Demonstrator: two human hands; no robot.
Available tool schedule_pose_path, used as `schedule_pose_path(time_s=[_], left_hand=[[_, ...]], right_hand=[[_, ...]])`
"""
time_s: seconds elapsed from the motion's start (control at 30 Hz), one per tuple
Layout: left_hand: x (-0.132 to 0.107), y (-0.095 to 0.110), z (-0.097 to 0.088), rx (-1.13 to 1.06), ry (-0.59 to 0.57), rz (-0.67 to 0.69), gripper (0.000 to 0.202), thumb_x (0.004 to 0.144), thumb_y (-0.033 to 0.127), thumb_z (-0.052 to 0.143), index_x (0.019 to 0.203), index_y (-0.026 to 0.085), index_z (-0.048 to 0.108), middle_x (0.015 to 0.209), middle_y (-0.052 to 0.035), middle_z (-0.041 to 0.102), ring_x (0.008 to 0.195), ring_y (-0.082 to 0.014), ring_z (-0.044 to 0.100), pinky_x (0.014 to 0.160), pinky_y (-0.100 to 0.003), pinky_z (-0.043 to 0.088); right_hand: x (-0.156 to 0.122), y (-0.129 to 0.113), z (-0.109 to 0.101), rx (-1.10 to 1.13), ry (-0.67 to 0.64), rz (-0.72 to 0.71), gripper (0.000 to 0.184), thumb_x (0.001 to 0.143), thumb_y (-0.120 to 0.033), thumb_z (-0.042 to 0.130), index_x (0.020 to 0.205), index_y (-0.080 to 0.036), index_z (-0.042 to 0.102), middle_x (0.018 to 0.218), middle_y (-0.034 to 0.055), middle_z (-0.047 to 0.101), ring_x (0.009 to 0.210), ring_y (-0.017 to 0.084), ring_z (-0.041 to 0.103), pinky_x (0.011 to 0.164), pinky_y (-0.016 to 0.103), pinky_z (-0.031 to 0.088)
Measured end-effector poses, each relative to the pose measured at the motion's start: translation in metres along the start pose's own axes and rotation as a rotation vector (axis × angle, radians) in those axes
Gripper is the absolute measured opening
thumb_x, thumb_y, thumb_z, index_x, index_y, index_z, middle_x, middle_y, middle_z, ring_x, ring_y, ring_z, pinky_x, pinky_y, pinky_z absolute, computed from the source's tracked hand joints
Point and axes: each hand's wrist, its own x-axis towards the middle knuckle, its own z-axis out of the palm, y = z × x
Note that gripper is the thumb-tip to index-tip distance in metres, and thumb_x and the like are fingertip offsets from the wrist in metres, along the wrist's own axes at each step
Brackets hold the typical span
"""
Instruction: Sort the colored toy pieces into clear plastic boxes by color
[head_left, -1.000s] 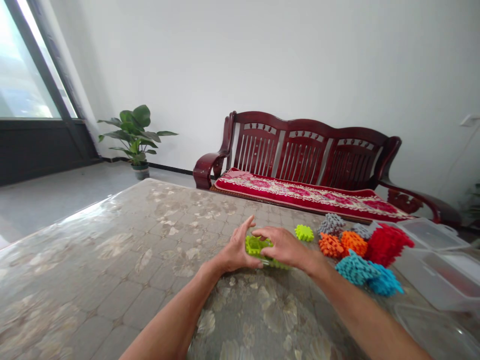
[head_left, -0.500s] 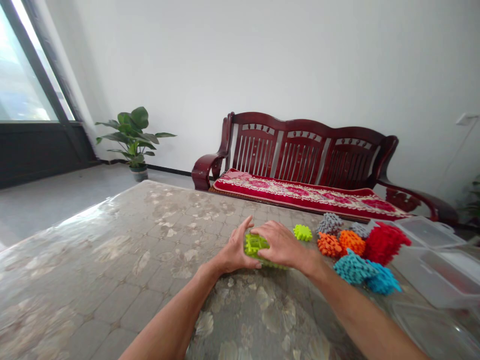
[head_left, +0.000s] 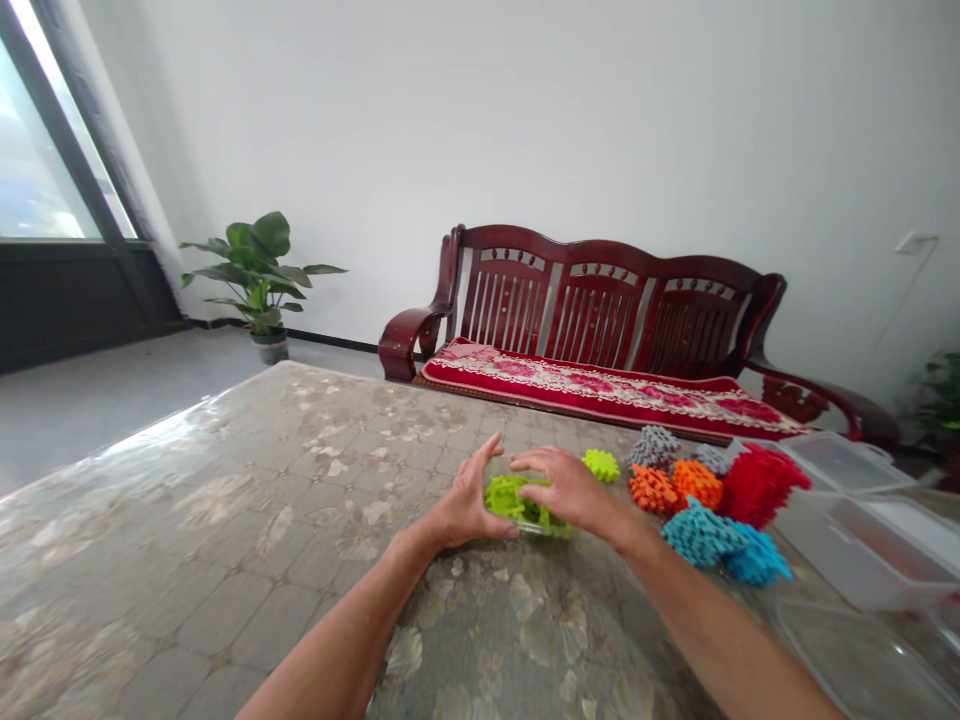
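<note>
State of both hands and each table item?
Clear tub: holds green pieces; lid unclear
Left hand: cupped around tub's left end
Right hand: curled over tub's right side
Lone green block: apart from tub
Orange clumps: ungripped, side by side
Gray clumps: ungripped
Red clump: ungripped
Blue clumps: ungripped
Large clear box: open/shut unclear

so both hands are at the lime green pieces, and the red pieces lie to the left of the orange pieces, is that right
Not quite: the red pieces lie to the right of the orange pieces, as the head view shows. Both the left hand and right hand are at the lime green pieces.
</note>
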Motion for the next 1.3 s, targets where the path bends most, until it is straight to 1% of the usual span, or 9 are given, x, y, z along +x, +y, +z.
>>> schedule_pose_path(time_s=[0.1,0.17,0.23,0.4,0.67,0.8,0.97,1.13,1.3], left_hand=[[0.000,0.002,-0.001,-0.004,-0.005,-0.024,0.130,0.053,0.030,0.092,0.156,0.019,0.014,0.148,-0.0188,0.042,0.139,-0.0377,0.037,0.117,-0.055,0.024],[0.000,0.003,-0.001,-0.013,-0.010,-0.038,0.129,0.053,0.028,0.092,0.156,0.019,0.015,0.148,-0.0188,0.042,0.138,-0.0376,0.037,0.117,-0.054,0.024],[0.000,0.004,-0.001,-0.020,-0.011,-0.045,0.129,0.053,0.028,0.092,0.156,0.018,0.015,0.148,-0.0190,0.042,0.138,-0.0375,0.037,0.117,-0.054,0.023],[0.000,0.004,-0.002,-0.017,-0.006,-0.038,0.126,0.054,0.029,0.091,0.155,0.018,0.017,0.148,-0.0192,0.042,0.138,-0.0376,0.037,0.117,-0.054,0.024],[0.000,0.005,-0.002,-0.008,-0.004,-0.033,0.126,0.053,0.030,0.091,0.155,0.019,0.018,0.147,-0.0187,0.044,0.138,-0.0377,0.038,0.117,-0.054,0.025],[0.000,0.005,-0.002,0.004,-0.007,-0.031,0.126,0.054,0.029,0.091,0.155,0.019,0.018,0.147,-0.0182,0.044,0.137,-0.0374,0.039,0.116,-0.054,0.025],[0.000,0.004,-0.002,-0.003,-0.006,-0.030,0.125,0.054,0.029,0.091,0.155,0.018,0.018,0.147,-0.0185,0.044,0.137,-0.0374,0.038,0.117,-0.054,0.025],[0.000,0.003,-0.002,-0.002,0.000,-0.014,0.126,0.053,0.031,0.091,0.155,0.019,0.019,0.146,-0.0184,0.044,0.136,-0.0377,0.039,0.116,-0.054,0.026],[-0.001,0.002,-0.001,0.018,0.004,-0.007,0.125,0.054,0.032,0.091,0.155,0.020,0.019,0.146,-0.0177,0.045,0.136,-0.0377,0.040,0.115,-0.055,0.028]], right_hand=[[-0.010,0.036,-0.020,-0.032,0.190,0.198,0.031,0.084,-0.023,0.060,0.113,-0.025,0.071,0.116,0.0046,0.073,0.109,0.023,0.064,0.100,0.038,0.046],[-0.019,0.063,-0.036,-0.159,0.222,0.357,0.036,0.084,-0.022,0.057,0.119,-0.021,0.069,0.119,0.0077,0.072,0.113,0.025,0.063,0.101,0.040,0.045],[-0.028,0.087,-0.049,-0.279,0.113,0.452,0.044,0.082,-0.022,0.059,0.125,-0.017,0.066,0.123,0.0109,0.070,0.116,0.028,0.061,0.102,0.041,0.044],[-0.038,0.110,-0.053,-0.461,-0.109,0.430,0.065,0.075,-0.031,0.069,0.137,-0.018,0.057,0.137,0.0137,0.060,0.129,0.031,0.050,0.107,0.040,0.036],[-0.036,0.117,-0.041,-0.530,-0.176,0.505,0.064,0.073,-0.033,0.071,0.135,-0.023,0.059,0.128,0.0117,0.065,0.121,0.030,0.055,0.099,0.038,0.040],[-0.036,0.110,-0.047,-0.514,-0.116,0.503,0.064,0.074,-0.038,0.071,0.134,-0.021,0.059,0.125,0.0120,0.067,0.117,0.030,0.057,0.096,0.038,0.042],[-0.034,0.074,-0.050,-0.270,0.011,0.349,0.060,0.072,-0.033,0.071,0.131,-0.023,0.061,0.126,0.0070,0.068,0.112,0.027,0.061,0.097,0.037,0.044],[-0.036,0.040,-0.041,-0.134,-0.005,0.200,0.062,0.070,-0.030,0.073,0.130,-0.023,0.061,0.127,0.0068,0.067,0.115,0.026,0.059,0.101,0.039,0.044],[-0.034,0.025,-0.037,-0.119,-0.040,0.214,0.059,0.070,-0.027,0.073,0.128,-0.024,0.063,0.125,0.0070,0.068,0.113,0.027,0.060,0.100,0.041,0.045]])
